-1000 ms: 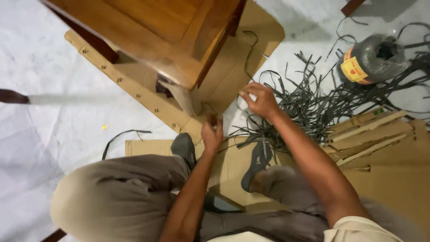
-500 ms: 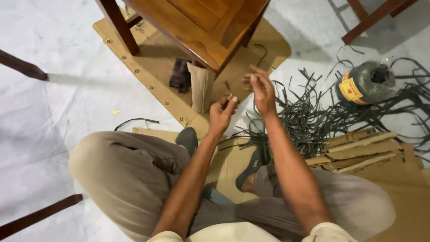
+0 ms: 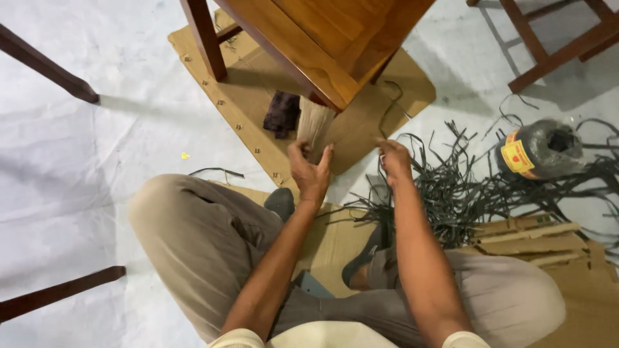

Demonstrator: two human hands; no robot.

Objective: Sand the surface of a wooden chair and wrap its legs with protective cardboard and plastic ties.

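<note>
A brown wooden chair [image 3: 335,38] stands on a cardboard sheet [image 3: 258,96] in front of my crossed legs. Its near leg is wrapped in ribbed pale cardboard [image 3: 314,122]. My left hand [image 3: 311,173] cups the lower end of that wrapped leg, with the thumb on one side and the fingers on the other. My right hand [image 3: 394,161] hovers a little to the right with its fingers curled. A small pale thing shows at its fingertips, but I cannot tell what it is. A tangle of dark flat straps [image 3: 451,193] lies just beyond it.
A spool of dark strap with a yellow and red label [image 3: 538,149] lies at the right. Cardboard strips [image 3: 535,238] are stacked near my right knee. A dark rag [image 3: 282,113] lies under the chair. Other furniture legs [image 3: 45,67] [image 3: 554,45] stand around on the white floor sheet.
My left hand has moved up and left onto the wrapped leg. My right hand has dropped slightly and drawn away from the chair. The view has tilted, showing more of the chair.
</note>
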